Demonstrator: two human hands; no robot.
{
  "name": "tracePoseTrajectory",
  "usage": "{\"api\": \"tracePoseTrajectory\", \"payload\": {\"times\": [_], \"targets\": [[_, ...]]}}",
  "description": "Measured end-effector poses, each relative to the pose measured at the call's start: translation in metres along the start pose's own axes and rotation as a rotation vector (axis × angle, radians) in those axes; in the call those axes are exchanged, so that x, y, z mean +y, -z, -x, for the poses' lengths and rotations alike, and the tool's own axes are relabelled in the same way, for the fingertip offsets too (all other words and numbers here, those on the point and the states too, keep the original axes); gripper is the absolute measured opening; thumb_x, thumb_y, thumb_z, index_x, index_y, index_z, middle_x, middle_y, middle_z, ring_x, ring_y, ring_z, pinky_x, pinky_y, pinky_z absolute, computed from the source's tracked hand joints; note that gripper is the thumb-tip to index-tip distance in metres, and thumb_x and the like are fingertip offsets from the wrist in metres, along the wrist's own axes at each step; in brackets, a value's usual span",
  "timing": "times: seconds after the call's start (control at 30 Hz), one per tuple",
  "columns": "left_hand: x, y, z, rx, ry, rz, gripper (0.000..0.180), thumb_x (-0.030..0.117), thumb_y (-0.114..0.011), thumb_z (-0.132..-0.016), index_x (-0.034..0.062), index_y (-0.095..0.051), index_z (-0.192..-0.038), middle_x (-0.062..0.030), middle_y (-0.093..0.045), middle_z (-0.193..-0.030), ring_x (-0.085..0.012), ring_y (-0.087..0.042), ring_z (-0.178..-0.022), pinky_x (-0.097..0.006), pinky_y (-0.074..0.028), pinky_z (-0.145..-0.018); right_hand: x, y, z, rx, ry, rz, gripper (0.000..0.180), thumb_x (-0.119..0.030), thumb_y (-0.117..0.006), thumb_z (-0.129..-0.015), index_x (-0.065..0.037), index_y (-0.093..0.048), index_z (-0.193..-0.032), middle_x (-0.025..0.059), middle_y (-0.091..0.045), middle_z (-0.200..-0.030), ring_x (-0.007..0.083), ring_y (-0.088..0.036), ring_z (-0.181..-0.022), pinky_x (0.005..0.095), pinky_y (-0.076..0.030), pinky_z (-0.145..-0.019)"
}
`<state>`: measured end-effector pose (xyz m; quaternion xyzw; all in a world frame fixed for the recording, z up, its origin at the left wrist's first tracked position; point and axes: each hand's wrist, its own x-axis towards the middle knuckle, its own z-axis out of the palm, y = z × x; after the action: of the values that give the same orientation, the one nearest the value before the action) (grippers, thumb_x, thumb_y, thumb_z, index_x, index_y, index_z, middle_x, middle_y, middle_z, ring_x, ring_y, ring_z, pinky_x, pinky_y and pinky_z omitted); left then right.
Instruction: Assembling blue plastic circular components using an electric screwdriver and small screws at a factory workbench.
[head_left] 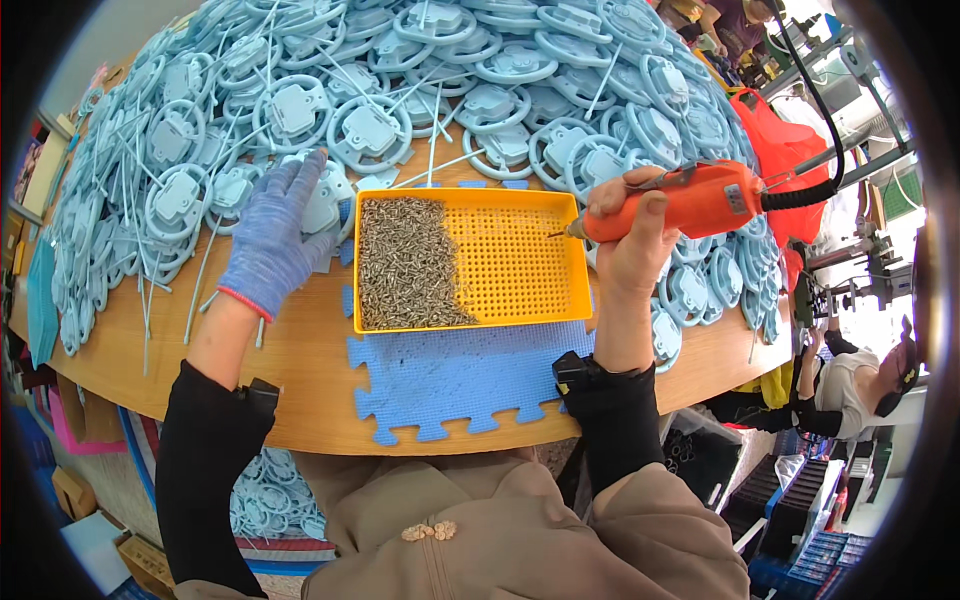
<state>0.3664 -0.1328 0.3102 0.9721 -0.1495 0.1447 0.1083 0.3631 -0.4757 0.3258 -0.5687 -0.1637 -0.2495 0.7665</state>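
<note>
My left hand (275,230), in a blue knitted glove, reaches to the near edge of the pile. A light-blue plastic part (327,203) sits between its thumb and fingers, just left of the yellow tray. My bare right hand (635,235) is wrapped around an orange electric screwdriver (690,203) with a black coiled cord. The screwdriver lies nearly level, its bit pointing left over the right side of the yellow perforated tray (582,255). Many small metal screws (405,265) fill the tray's left part.
A large heap of light-blue ring-shaped plastic parts (370,130) covers the back and both sides of the wooden table (310,400). Beneath the tray lies a blue foam mat (455,375). A red bag (785,150) is at the right; another person (850,370) sits beyond.
</note>
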Motion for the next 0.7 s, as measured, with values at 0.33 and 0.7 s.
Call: {"api": "tracePoseTrajectory", "payload": {"times": [0.33, 0.7], "targets": [[-0.01, 0.002, 0.022, 0.045, 0.054, 0.107, 0.089, 0.012, -0.077, -0.067, 0.0103, -0.033, -0.143, -0.0216, -0.05, -0.126, -0.0378, -0.047, -0.115, -0.043, -0.039, -0.1, 0.005, 0.003, -0.002, -0.027, -0.029, 0.0, 0.039, -0.04, -0.066, -0.085, -0.006, -0.051, -0.096, 0.005, -0.053, -0.067, 0.0172, -0.051, -0.061, 0.032, -0.043, -0.06], [0.127, 0.039, 0.124, -0.094, -0.249, 0.299, 0.058, 0.031, -0.07, -0.073, 0.0089, -0.052, -0.123, -0.0082, -0.058, -0.108, -0.0276, -0.056, -0.095, -0.046, -0.039, -0.089, -0.048, -0.032, 0.012, -0.016, -0.012, 0.003, 0.054, -0.056, -0.064, -0.082, -0.006, -0.052, -0.099, 0.0033, -0.047, -0.066, 0.0171, -0.048, -0.063, 0.033, -0.041, -0.063]]}}
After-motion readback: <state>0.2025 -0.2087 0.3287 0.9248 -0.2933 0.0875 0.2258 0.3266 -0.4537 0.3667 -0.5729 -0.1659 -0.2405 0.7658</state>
